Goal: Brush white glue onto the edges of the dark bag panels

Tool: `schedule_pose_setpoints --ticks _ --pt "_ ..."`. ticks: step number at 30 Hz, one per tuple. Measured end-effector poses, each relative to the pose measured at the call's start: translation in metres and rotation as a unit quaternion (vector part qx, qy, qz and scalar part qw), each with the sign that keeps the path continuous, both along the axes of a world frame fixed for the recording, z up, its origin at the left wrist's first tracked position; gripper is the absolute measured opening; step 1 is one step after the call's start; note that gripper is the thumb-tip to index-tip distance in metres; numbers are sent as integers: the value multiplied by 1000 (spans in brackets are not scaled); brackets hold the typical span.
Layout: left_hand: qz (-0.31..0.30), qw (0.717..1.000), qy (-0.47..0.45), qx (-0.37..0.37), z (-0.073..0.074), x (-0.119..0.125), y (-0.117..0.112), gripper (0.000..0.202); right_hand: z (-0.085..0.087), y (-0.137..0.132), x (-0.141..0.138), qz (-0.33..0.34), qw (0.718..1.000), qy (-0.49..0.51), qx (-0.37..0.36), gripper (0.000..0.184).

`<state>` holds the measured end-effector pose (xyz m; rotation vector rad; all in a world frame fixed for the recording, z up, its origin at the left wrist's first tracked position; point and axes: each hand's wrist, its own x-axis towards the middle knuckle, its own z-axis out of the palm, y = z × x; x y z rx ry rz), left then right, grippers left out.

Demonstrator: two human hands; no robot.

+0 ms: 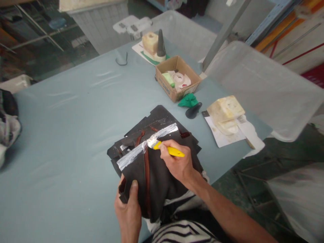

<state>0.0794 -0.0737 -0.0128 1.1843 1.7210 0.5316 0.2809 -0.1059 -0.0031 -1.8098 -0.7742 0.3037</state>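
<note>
A dark piece of leather-like material point(162, 175) lies over other dark pieces point(162, 114) near the table's front edge. Along its far edge runs a band of wet white paste point(131, 157), and a reddish-brown strip point(147, 182) crosses it lengthwise. My left hand point(129, 206) grips the near left edge, thumb on top. Held in my right hand point(177, 160) is a paintbrush point(172, 151) with a yellow handle. Its white-coated bristles touch the band around the middle, beside the strip.
The blue-grey table point(63, 135) carries a cardboard box point(167, 86) with rolls and scraps inside. Nearby lie a green cloth point(188, 100), a black rounded object point(193, 110) and a yellowish block point(227, 109) on white paper. A translucent plastic bin point(268, 91) stands beyond the right edge.
</note>
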Motion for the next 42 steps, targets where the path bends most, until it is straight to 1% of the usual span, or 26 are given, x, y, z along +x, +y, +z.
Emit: schedule_pose_setpoints --ticks 1,4,5,9,10,12,15,16,19,21,22,24,26,27,29,31,33,35,37,39,40,42 --pt "3 1000 0 -4 -1 -1 1 67 -1 1 -1 -2 1000 9 4 23" --pt "13 1000 -7 -18 -7 -5 2 67 -1 2 -8 -48 999 22 10 22" --pt "16 1000 -12 -20 -10 -6 3 67 -1 2 -12 -46 998 28 11 22" --pt "36 999 -14 -33 -17 -10 5 68 3 0 -26 28 995 96 28 21" --pt "42 998 -8 -38 -17 -10 6 69 3 -1 -28 36 993 108 33 22" --pt "48 998 5 -36 -16 -9 7 70 2 -2 -28 16 992 114 44 22" --pt "49 998 -7 -28 -13 -6 8 74 -2 0 -25 -46 991 109 57 21" --pt "48 998 -5 -31 -12 -5 9 75 -1 1 -25 -50 992 106 55 21" --pt "41 998 21 -40 -11 -5 10 78 5 2 -27 8 995 94 39 20" --pt "32 998 33 -34 -11 -6 10 78 12 0 -22 24 997 65 33 21" --pt "27 999 31 -32 -11 -7 10 77 15 -3 -15 14 999 36 27 22" --pt "24 999 21 -29 -13 -8 9 78 16 -8 4 -28 999 -43 5 22" --pt "21 999 14 -30 -15 -9 8 81 11 -14 30 -76 991 -111 -21 23" --pt "19 999 11 -31 -15 -10 8 83 7 -16 42 -102 986 -127 -30 24" --pt "19 999 13 -36 -16 -10 8 85 -1 -19 62 -150 978 -138 -38 26" --pt "27 999 11 -44 -16 -8 8 85 -6 -20 73 -174 974 -141 -42 27" --pt "36 998 -4 -48 -15 -6 7 81 -5 -20 72 -164 975 -143 -49 29" --pt "43 998 -30 -42 -12 -3 5 77 4 -21 65 -159 972 -165 -48 31" --pt "40 997 -62 -32 -11 -2 2 72 17 -26 55 -192 958 -209 -38 32" --pt "31 995 -90 -23 -11 -2 0 67 27 -33 48 -245 936 -251 -40 29" --pt "27 994 -100 -19 -12 -2 -1 65 30 -37 45 -243 934 -259 -46 28" --pt "25 993 -113 -9 -13 -3 -2 62 28 -42 39 -195 945 -255 -52 26"
